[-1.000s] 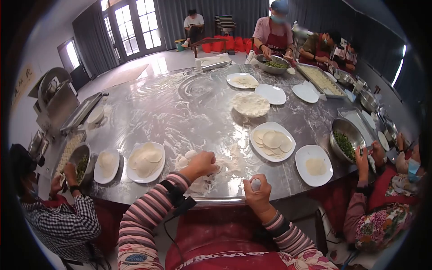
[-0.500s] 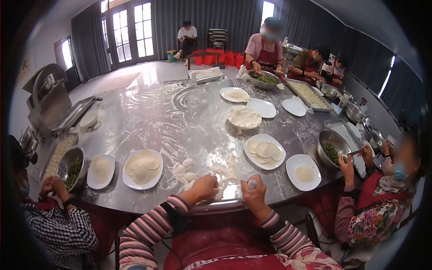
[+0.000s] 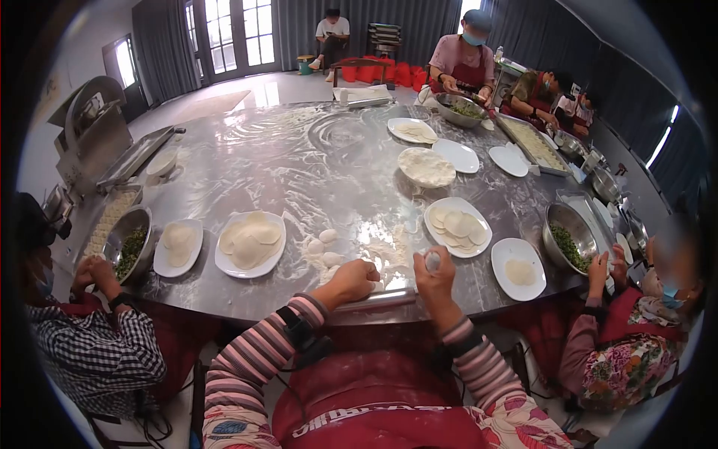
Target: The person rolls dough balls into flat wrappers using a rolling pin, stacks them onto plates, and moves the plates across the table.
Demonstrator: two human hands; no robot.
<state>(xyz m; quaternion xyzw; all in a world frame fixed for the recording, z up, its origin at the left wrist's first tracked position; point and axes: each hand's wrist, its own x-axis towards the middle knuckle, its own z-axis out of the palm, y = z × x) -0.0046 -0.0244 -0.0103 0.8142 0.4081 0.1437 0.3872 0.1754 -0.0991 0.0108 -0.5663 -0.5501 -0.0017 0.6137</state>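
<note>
Near the table's front edge, my left hand (image 3: 350,282) is closed, its fingers curled down over a pale bit of dough (image 3: 378,286) that is mostly hidden. To its right, my right hand (image 3: 435,277) grips a rolling pin, whose rounded pale end (image 3: 431,260) pokes out above the fist; the rest of it is covered. Several small dough balls (image 3: 327,236) lie in flour just beyond my left hand. Round dough wrappers (image 3: 250,241) are piled on a white plate to the left. More wrappers (image 3: 458,228) lie on a plate beyond my right hand.
The steel table (image 3: 247,172) is dusted with flour. A bowl heaped with flour (image 3: 426,166) stands further back. Co-workers sit on both sides, beside metal bowls of green filling (image 3: 566,238) (image 3: 132,247). A plate with one wrapper (image 3: 520,272) lies at right.
The view has shifted, so the table sits higher and further right. Both my hands keep their grips near the edge. The right-hand co-worker's hands have come closer to the bowl.
</note>
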